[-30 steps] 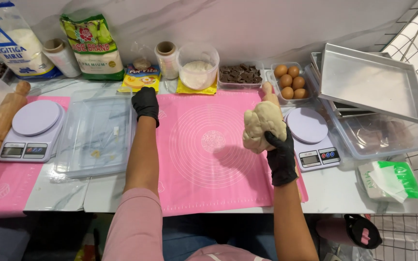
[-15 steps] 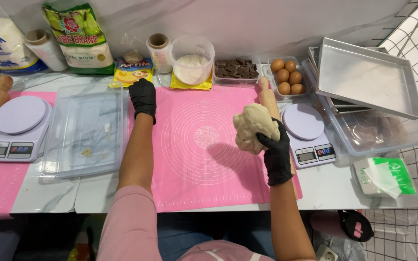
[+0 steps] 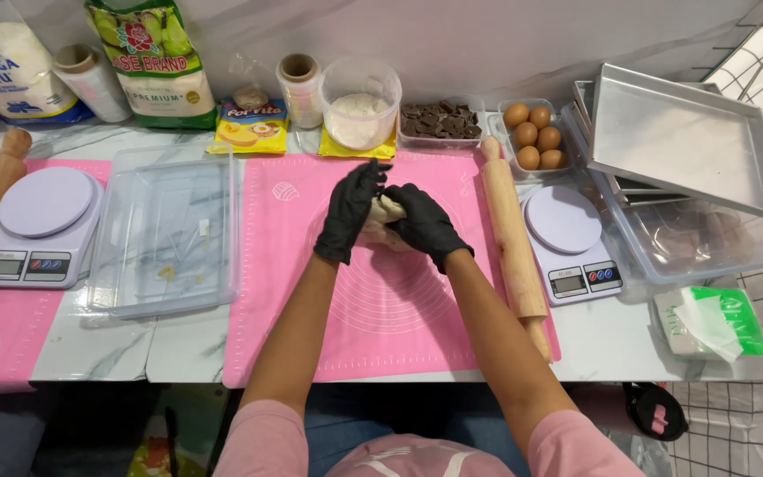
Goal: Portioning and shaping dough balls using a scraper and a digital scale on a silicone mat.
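Note:
A pale lump of dough (image 3: pixel 385 215) sits on the pink silicone mat (image 3: pixel 381 309), mostly covered by both of my black-gloved hands. My left hand (image 3: pixel 351 208) cups it from the left and top. My right hand (image 3: pixel 426 224) presses against it from the right. Only a small part of the dough shows between the gloves. A wooden rolling pin (image 3: pixel 512 243) lies along the mat's right edge, just right of my right hand.
An empty clear plastic tray (image 3: pixel 166 231) and a white scale (image 3: pixel 39 225) lie left; a second scale (image 3: pixel 569 240) right. Along the back stand a flour tub (image 3: pixel 360 104), chocolate pieces (image 3: pixel 439 121), eggs (image 3: pixel 533 134), flour bags. Metal baking trays (image 3: pixel 677 141) stack at right.
My right hand brought the dough down from mid-air onto the mat. My left hand came back from the mat's far left corner and closed onto the dough.

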